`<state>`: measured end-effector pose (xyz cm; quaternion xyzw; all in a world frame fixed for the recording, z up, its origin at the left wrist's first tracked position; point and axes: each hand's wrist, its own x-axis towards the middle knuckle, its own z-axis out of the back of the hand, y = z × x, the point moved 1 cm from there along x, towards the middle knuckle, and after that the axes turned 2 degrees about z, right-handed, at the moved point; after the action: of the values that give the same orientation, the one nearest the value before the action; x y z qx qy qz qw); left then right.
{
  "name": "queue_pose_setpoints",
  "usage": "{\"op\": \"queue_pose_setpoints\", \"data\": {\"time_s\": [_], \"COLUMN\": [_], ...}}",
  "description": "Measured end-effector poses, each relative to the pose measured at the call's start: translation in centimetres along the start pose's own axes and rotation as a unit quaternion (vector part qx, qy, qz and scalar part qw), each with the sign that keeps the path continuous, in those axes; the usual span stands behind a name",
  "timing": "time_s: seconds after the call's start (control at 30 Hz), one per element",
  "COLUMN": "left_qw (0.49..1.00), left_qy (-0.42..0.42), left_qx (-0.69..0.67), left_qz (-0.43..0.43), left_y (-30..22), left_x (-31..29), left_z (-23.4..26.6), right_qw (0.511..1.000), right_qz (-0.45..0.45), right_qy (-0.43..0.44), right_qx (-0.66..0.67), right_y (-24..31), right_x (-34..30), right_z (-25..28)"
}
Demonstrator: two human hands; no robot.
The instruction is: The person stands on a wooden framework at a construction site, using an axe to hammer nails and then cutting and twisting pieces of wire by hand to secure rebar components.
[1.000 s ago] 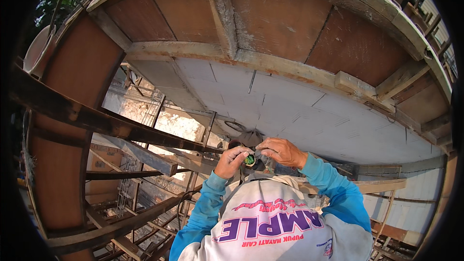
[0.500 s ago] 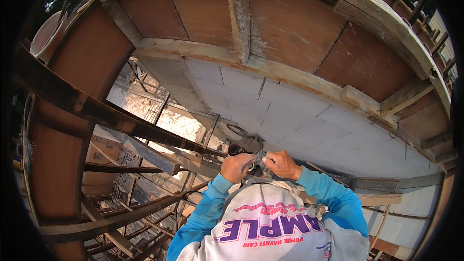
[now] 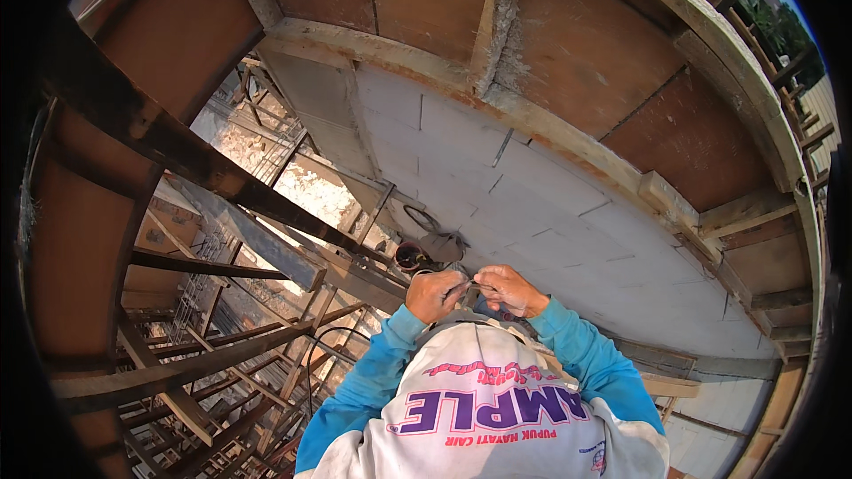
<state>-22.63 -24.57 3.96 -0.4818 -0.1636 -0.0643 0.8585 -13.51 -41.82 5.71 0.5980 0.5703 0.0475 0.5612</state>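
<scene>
Close in front of my chest my two hands meet, almost touching. The fingers of my left hand (image 3: 437, 295) are curled closed, with something small and dark at their tips that I cannot make out. My right hand (image 3: 510, 291) is closed in a pinch right beside it; whatever lies between its thumb and fingers is too small to name. Beyond the hands, far below, are a round dark container (image 3: 410, 255) and a grey-brown bag-like bundle (image 3: 446, 247).
Brown panels (image 3: 586, 53) framed with timber (image 3: 390, 51) curve across the far side, above a pale block wall (image 3: 532, 213). A dark beam (image 3: 213, 173) slants in from the left. Lower left, several timber poles (image 3: 240, 364) cross over a drop to sunlit ground (image 3: 311, 191).
My view has turned and shifted, so the panels and beams sit differently. My hands stay together in front of my chest, the right one now turned a little more toward the left.
</scene>
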Motion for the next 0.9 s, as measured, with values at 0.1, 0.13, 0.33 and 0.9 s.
{"op": "queue_pose_setpoints", "data": {"time_s": [0.1, 0.13, 0.33, 0.9], "left_qw": [0.999, 0.998, 0.921, 0.784], "left_qy": [0.005, 0.007, 0.02, -0.061], "left_qx": [-0.027, -0.04, -0.281, -0.518], "left_qz": [0.025, 0.038, 0.268, 0.337], "left_y": [0.0, 0.1, 2.2, 9.8], "left_x": [-0.8, -1.1, -1.7, -2.0], "left_z": [0.2, 0.2, -0.3, -4.1], "right_qw": [0.999, 0.999, 0.985, 0.936], "right_qz": [-0.037, -0.046, 0.085, 0.261], "right_qy": [-0.001, -0.003, -0.105, -0.233], "right_qx": [0.03, 0.025, -0.111, 0.049], "right_y": [0.0, 0.0, 0.9, 6.1], "right_x": [0.5, 0.8, 2.0, 14.6], "right_z": [-0.2, -0.3, -1.8, 2.3]}}
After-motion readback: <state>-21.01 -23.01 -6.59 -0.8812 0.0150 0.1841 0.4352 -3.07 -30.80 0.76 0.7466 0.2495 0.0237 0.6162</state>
